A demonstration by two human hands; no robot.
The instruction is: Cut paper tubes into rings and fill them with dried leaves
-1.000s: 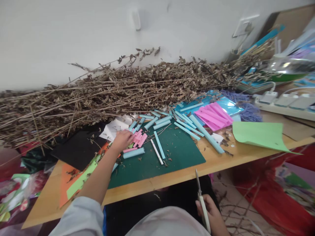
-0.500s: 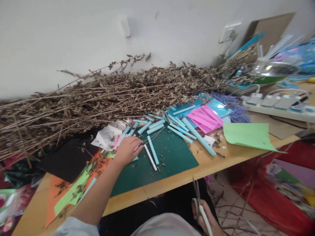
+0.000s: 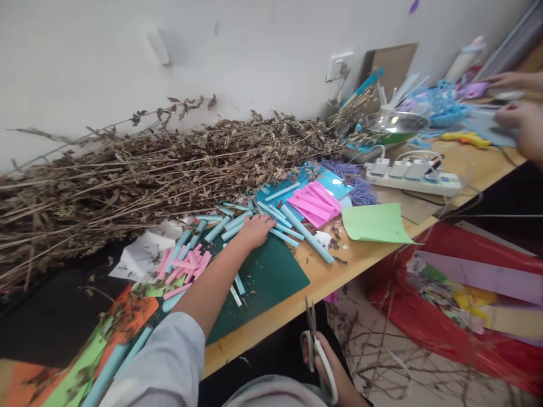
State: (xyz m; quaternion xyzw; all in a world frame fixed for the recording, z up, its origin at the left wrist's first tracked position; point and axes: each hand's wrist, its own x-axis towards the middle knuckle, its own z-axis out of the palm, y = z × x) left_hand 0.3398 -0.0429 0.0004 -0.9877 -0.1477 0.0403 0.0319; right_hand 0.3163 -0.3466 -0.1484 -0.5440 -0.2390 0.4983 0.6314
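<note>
My left hand (image 3: 255,232) reaches over the pile of light-blue paper tubes (image 3: 216,230). Its fingers look a little apart, and no held piece shows; the fingertips are partly hidden among the tubes. Down by the table's front edge, my right hand (image 3: 335,370) grips white-handled scissors (image 3: 313,322), their blades pointing up and slightly apart. Short pink paper pieces (image 3: 193,264) lie left of my left forearm. Under the forearm is a green cutting mat (image 3: 271,282), with a white stick (image 3: 235,295) and another blue tube (image 3: 240,284) on it.
Dried stalks (image 3: 182,158) line the wall. Pink strips (image 3: 314,203), a green sheet (image 3: 375,223) and a power strip (image 3: 413,180) lie to the right. Past a metal bowl (image 3: 396,121), another person's hands (image 3: 526,127) show. A red bag (image 3: 418,302) sits below the table.
My left hand has moved right and away from me, from beside the pink pieces to the blue tubes. The view has turned right, bringing another person's hands into sight.
</note>
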